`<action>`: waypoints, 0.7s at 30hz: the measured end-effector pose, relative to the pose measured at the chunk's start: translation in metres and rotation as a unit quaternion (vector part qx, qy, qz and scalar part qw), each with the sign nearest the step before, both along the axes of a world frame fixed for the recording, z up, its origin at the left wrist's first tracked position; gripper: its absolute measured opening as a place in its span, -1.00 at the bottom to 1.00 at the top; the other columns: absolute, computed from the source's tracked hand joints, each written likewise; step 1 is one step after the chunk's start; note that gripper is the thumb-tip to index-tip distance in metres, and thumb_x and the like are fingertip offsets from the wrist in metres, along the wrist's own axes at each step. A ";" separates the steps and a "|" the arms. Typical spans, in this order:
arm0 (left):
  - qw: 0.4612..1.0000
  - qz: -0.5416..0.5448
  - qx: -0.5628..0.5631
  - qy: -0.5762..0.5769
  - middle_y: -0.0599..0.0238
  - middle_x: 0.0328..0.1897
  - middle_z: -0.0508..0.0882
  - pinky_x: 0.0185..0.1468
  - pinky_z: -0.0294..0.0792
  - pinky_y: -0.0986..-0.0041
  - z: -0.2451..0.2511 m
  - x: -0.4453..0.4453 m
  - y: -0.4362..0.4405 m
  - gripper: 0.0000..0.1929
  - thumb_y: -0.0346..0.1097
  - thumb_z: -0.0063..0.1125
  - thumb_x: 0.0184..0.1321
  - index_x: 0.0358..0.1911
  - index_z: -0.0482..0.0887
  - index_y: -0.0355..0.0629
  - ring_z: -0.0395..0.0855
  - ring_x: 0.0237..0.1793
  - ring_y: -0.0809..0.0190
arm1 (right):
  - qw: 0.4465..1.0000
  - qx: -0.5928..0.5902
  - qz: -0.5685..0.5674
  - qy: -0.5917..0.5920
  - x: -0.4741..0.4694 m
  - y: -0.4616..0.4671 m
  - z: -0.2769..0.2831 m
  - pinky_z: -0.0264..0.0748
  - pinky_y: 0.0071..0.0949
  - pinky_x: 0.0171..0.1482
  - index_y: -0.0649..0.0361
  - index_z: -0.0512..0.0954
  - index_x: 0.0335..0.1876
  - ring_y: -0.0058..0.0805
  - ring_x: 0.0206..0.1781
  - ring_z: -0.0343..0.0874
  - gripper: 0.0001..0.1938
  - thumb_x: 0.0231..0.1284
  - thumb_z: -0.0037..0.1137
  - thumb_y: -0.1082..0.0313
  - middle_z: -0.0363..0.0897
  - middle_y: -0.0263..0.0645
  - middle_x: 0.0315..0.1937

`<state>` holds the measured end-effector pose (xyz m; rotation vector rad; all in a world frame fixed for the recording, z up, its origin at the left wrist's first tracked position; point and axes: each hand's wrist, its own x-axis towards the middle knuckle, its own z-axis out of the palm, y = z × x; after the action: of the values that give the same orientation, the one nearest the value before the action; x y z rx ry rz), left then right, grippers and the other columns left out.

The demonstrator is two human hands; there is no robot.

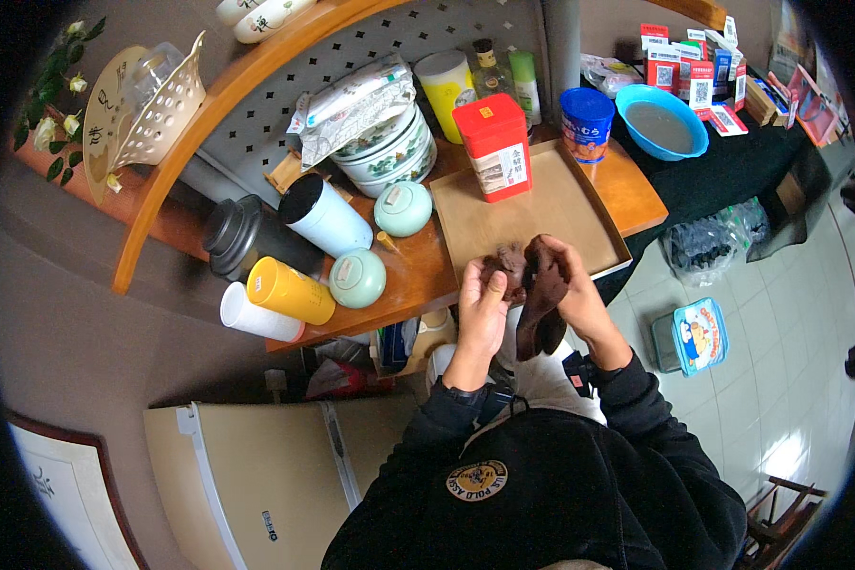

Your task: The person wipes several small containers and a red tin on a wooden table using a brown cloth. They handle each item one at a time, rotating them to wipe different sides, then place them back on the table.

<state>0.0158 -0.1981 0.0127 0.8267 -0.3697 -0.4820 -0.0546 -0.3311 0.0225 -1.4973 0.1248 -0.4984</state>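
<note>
My left hand (484,303) holds a small dark brown figurine (511,269), its thumb pressed along the near side. Close against it on the right, my right hand (581,299) grips a dark brown cloth (543,296) that hangs down towards my lap. Whether the cloth touches the figurine cannot be told. Both hands are just over the near edge of a shallow brown tray (463,206). A red tea tin (497,153) stands upright at the back of the tray.
Left of the tray stand two pale green lidded jars (403,208), a light blue canister (335,221), a yellow canister (291,291) and stacked porcelain bowls (392,153). At the right are a blue can (586,125), a blue basin of greyish water (661,122) and, on the floor, a lidded box (700,336).
</note>
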 end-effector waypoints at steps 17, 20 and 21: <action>0.991 -0.026 0.127 -0.034 0.30 -0.15 0.57 -0.20 0.46 0.52 0.005 0.003 0.003 -0.74 -0.22 0.08 0.35 -0.04 0.42 -0.21 0.54 -0.20 0.40 | 0.992 -0.017 0.093 0.089 -0.008 -0.013 0.013 0.46 -0.50 0.07 0.38 0.36 0.23 -0.47 -0.02 0.56 -0.46 0.04 0.13 0.55 0.59 -0.12 -0.06; 0.987 0.003 0.145 -0.073 0.31 -0.14 0.56 -0.11 0.42 0.56 0.003 0.001 0.001 -0.73 -0.25 0.11 0.33 -0.04 0.41 -0.22 0.51 -0.15 0.42 | 0.994 -0.050 0.054 0.079 -0.008 -0.008 0.011 0.46 -0.49 0.09 0.43 0.26 0.28 -0.44 0.01 0.57 -0.33 0.05 0.30 0.39 0.58 -0.04 -0.05; 0.986 0.007 0.146 -0.081 0.31 -0.13 0.56 -0.08 0.41 0.57 0.002 0.001 0.001 -0.72 -0.26 0.13 0.32 -0.04 0.40 -0.23 0.50 -0.14 0.42 | 0.993 -0.051 0.055 0.094 -0.009 -0.007 0.012 0.46 -0.49 0.09 0.43 0.25 0.28 -0.44 0.00 0.57 -0.33 0.05 0.29 0.40 0.59 -0.05 -0.06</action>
<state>0.0164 -0.1966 0.0150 1.1573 -0.4483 -0.4635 -0.0637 -0.3385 0.0346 -1.6411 0.1656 -0.2774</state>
